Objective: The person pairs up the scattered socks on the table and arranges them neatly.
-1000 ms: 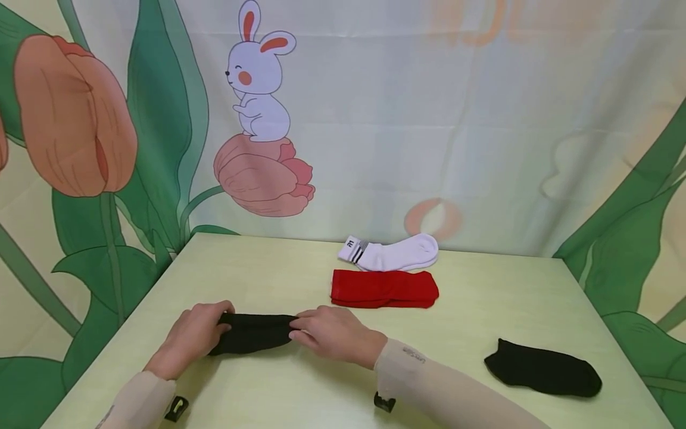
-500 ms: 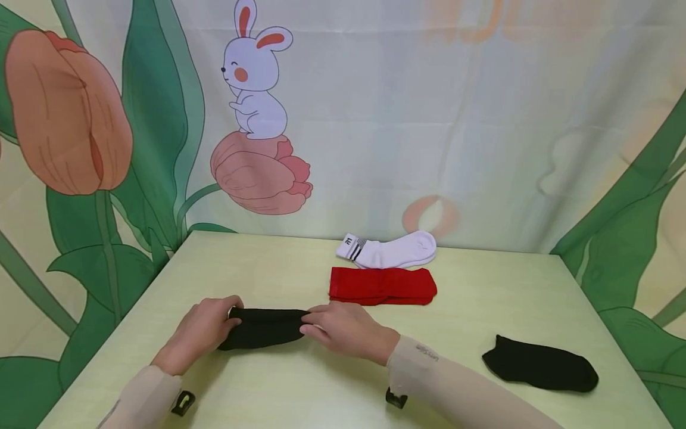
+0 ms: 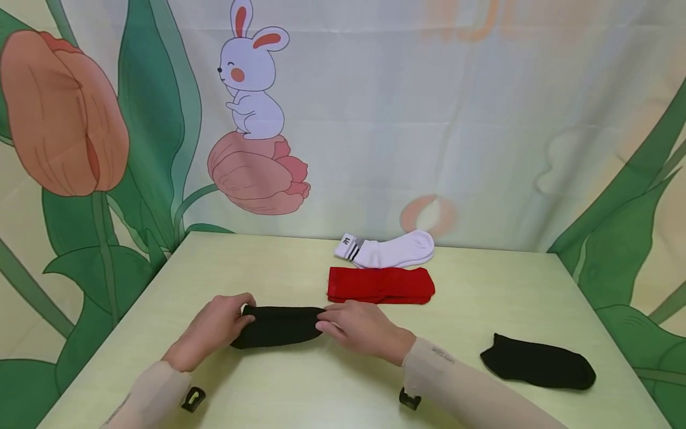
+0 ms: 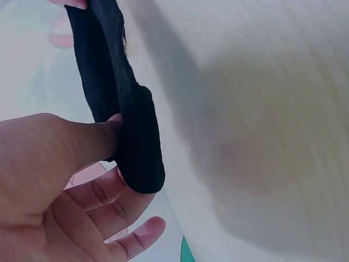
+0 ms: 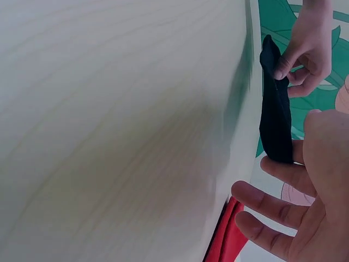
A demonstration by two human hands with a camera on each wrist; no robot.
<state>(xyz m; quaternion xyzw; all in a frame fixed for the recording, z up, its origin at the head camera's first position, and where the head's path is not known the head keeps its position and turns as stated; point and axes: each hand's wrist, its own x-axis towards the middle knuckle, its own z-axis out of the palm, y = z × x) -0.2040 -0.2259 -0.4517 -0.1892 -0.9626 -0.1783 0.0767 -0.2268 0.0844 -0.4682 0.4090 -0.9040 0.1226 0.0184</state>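
Stretched sideways between both hands is a black sock [image 3: 284, 326], held just over the table at left of centre. My left hand [image 3: 211, 329] pinches its left end; in the left wrist view the thumb lies on one side of the black fabric [image 4: 140, 142] and fingers show behind it. At the other end, my right hand [image 3: 370, 331] pinches the upper right corner between thumb and forefinger. The right wrist view shows that hand [image 5: 311, 191] with its lower fingers spread off the sock. A second black sock [image 3: 538, 362] lies flat on the right side of the table.
Folded red socks [image 3: 380, 285] lie just beyond my right hand. Behind them, near the back edge, are white socks [image 3: 386, 250] with dark stripes. The pale table [image 3: 300, 393] meets a printed curtain [image 3: 364, 119] at the back.
Both hands have slid to the right together, carrying the black sock with them. The other socks stay put; the head view has shifted slightly.
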